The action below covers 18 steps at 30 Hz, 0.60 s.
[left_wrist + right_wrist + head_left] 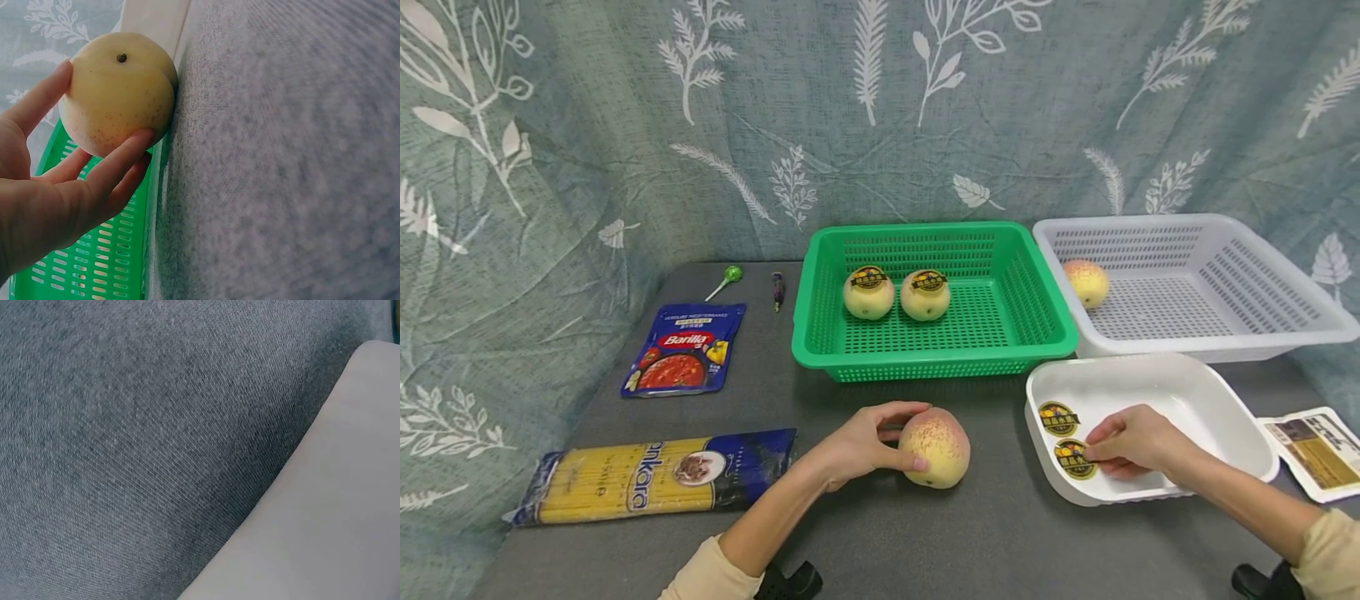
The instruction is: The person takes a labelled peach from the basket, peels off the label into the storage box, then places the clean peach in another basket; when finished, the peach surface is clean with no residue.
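My left hand [861, 450] holds a yellow peach [942, 446] with a red blush, low over the grey table in front of the green basket. In the left wrist view, thumb and fingers curl around the peach [119, 94], its stem end showing. Over the white tray [1202, 408], my right hand [1138, 440] pinches the right edge of a round black-and-gold sticker [1071, 461]. A second such sticker [1057, 418] lies just behind it on the tray. The right wrist view shows only the tray's outer wall [325, 506] and tabletop; the hand is out of that picture.
Behind stands a green basket [936, 363] with two stickered peaches [868, 300]. A white basket [1225, 340] beside it holds one peach [1086, 283]. At left lie a spaghetti pack [647, 479], sauce pouch [685, 350], lollipop [730, 275] and small dark wrapped item [778, 292]; a flat packet [1318, 450] is at right.
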Each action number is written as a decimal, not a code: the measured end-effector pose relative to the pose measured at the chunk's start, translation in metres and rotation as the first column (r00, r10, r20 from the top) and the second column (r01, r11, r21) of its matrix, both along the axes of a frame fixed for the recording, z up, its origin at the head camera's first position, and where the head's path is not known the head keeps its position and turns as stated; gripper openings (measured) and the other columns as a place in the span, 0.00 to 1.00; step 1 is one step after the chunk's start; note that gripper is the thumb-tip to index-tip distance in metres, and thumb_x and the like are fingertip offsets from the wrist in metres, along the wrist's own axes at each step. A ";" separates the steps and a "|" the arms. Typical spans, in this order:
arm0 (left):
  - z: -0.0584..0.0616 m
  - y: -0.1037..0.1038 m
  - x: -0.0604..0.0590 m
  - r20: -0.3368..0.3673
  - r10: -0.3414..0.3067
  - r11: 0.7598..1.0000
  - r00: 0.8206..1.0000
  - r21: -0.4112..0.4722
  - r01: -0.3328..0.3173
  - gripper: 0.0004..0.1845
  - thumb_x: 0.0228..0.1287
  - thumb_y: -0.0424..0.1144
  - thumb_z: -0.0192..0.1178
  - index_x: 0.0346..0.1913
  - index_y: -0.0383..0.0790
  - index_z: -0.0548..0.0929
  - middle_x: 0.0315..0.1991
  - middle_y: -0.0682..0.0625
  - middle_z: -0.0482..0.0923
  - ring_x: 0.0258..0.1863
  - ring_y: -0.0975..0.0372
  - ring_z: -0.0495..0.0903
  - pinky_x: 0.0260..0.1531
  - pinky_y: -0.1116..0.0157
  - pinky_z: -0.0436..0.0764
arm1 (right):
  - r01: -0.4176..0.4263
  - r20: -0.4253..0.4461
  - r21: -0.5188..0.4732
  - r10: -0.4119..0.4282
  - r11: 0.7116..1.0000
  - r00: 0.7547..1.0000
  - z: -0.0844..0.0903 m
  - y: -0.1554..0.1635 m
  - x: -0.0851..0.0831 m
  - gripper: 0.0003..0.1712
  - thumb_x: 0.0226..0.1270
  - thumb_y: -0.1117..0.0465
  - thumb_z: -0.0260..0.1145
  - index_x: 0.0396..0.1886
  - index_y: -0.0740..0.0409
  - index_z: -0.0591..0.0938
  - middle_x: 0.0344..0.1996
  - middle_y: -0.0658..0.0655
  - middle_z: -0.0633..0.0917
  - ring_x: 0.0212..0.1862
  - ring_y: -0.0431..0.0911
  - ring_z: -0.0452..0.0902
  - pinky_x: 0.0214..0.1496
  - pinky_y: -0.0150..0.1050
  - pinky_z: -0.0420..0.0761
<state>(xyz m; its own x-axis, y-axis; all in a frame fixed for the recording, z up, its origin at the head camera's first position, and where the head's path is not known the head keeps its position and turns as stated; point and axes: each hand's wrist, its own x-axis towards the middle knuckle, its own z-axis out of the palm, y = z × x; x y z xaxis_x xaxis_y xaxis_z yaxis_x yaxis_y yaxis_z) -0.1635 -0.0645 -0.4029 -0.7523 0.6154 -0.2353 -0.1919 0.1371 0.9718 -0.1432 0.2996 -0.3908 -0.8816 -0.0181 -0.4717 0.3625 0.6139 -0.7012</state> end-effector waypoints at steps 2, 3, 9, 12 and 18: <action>0.000 0.000 0.000 0.002 0.000 1.000 1.000 0.001 0.000 0.36 0.55 0.29 0.69 0.68 0.38 0.68 0.63 0.43 0.68 0.59 0.49 0.70 0.48 0.57 0.79 | -0.018 0.000 0.021 0.018 1.000 1.000 0.003 0.001 -0.001 0.11 0.53 0.64 0.74 0.34 0.67 0.84 0.20 0.51 0.82 0.22 0.40 0.77 0.24 0.34 0.80; 0.000 0.000 0.000 0.002 -0.001 1.000 1.000 0.002 0.001 0.36 0.55 0.29 0.69 0.68 0.37 0.68 0.63 0.43 0.68 0.59 0.49 0.71 0.48 0.57 0.79 | -0.029 0.005 0.021 0.028 0.999 1.000 0.005 0.003 -0.002 0.12 0.54 0.63 0.74 0.35 0.67 0.84 0.20 0.51 0.82 0.23 0.40 0.77 0.25 0.34 0.80; 0.001 0.000 0.000 0.013 0.000 1.000 1.000 0.004 0.000 0.36 0.55 0.29 0.69 0.68 0.38 0.68 0.62 0.43 0.68 0.59 0.50 0.71 0.47 0.57 0.79 | -0.144 0.049 -0.197 0.156 0.970 0.987 0.029 0.015 -0.017 0.23 0.69 0.57 0.62 0.54 0.72 0.76 0.40 0.59 0.81 0.43 0.48 0.80 0.41 0.43 0.82; 0.001 0.000 0.000 0.012 0.003 1.000 1.000 -0.001 -0.003 0.36 0.55 0.29 0.69 0.68 0.38 0.69 0.62 0.43 0.68 0.59 0.49 0.71 0.47 0.57 0.79 | -0.219 0.042 -0.373 0.252 0.902 0.967 0.046 0.010 -0.023 0.29 0.74 0.57 0.56 0.65 0.73 0.65 0.52 0.65 0.75 0.54 0.53 0.75 0.50 0.49 0.79; 0.001 0.000 0.000 0.006 0.006 1.000 1.000 -0.002 -0.006 0.36 0.55 0.28 0.69 0.68 0.38 0.69 0.62 0.43 0.68 0.59 0.49 0.71 0.47 0.57 0.79 | -0.246 0.037 -0.544 0.316 0.802 0.948 0.066 -0.032 -0.023 0.33 0.74 0.58 0.56 0.70 0.69 0.57 0.61 0.69 0.67 0.60 0.55 0.69 0.54 0.54 0.76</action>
<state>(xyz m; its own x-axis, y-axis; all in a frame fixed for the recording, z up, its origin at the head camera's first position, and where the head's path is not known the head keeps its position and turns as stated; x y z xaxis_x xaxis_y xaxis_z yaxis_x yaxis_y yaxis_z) -0.1633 -0.0644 -0.4021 -0.7542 0.6106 -0.2413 -0.1985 0.1382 0.9703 -0.1657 0.2674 -0.3252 -0.7358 -0.5324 -0.4184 0.3343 0.2518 -0.9082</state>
